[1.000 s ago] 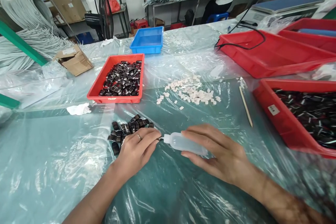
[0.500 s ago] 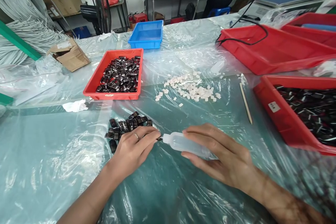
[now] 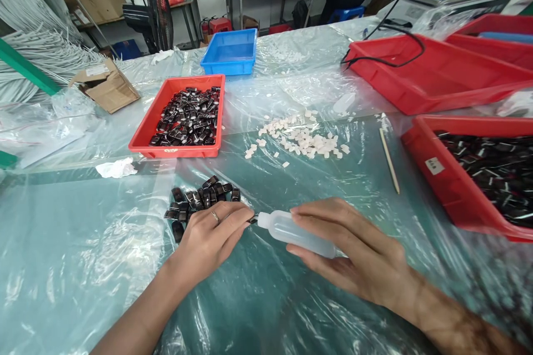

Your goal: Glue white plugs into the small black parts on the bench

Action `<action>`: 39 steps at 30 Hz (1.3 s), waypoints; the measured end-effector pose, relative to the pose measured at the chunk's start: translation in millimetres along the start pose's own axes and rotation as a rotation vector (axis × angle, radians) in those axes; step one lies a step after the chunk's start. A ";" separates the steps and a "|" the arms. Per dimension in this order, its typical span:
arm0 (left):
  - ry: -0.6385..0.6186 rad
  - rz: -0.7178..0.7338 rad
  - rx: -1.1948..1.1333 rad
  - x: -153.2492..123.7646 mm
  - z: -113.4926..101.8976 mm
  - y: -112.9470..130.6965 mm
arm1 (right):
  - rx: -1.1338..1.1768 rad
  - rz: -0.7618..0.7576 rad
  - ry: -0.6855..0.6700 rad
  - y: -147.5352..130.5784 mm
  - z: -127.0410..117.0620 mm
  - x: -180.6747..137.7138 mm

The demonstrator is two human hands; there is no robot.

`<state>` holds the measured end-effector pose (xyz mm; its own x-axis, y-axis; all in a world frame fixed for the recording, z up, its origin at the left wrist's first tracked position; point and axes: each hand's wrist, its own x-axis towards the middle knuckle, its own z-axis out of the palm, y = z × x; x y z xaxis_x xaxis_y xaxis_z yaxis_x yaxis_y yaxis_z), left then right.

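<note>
On plastic-covered table [image 3: 83,266], lay small squeeze bottle [image 3: 291,231] lengthwise, nozzle leftward, gripped by right hand [image 3: 358,258] around body; pinched dark piece [image 3: 252,220] at nozzle tip in left hand [image 3: 210,238], just beside bottle.

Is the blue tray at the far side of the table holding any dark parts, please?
No, the blue tray shows only its bare blue floor.
</note>
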<state>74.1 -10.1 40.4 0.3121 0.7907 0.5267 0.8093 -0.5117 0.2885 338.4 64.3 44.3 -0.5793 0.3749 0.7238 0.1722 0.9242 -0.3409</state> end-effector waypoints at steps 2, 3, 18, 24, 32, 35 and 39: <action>-0.006 0.000 -0.002 -0.3 -0.2 0.8 | -0.037 -0.020 0.008 -0.2 1.2 -1.7; -0.004 0.004 0.000 -0.4 -0.3 1.1 | -0.055 -0.026 0.012 -0.2 1.7 -2.7; -0.031 -0.018 -0.026 -2.2 -0.1 1.1 | -0.151 -0.032 -0.034 -3.8 0.3 -4.8; -0.040 -0.016 -0.055 -1.4 0.3 1.4 | 0.086 0.110 0.022 -2.6 0.2 0.9; 0.062 -0.086 -0.151 -3.7 1.6 0.8 | 0.502 0.480 0.091 9.2 -2.9 8.8; 0.043 -0.126 -0.206 -3.2 2.7 0.8 | 0.570 0.516 0.100 9.8 -2.6 11.0; 0.049 -0.143 -0.298 -4.0 5.6 -0.3 | 0.580 0.498 0.079 8.7 -0.9 10.3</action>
<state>75.4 -11.3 33.8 0.1752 0.8482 0.4998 0.6598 -0.4780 0.5799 334.6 76.3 49.2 -0.4808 0.7613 0.4351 -0.0600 0.4665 -0.8825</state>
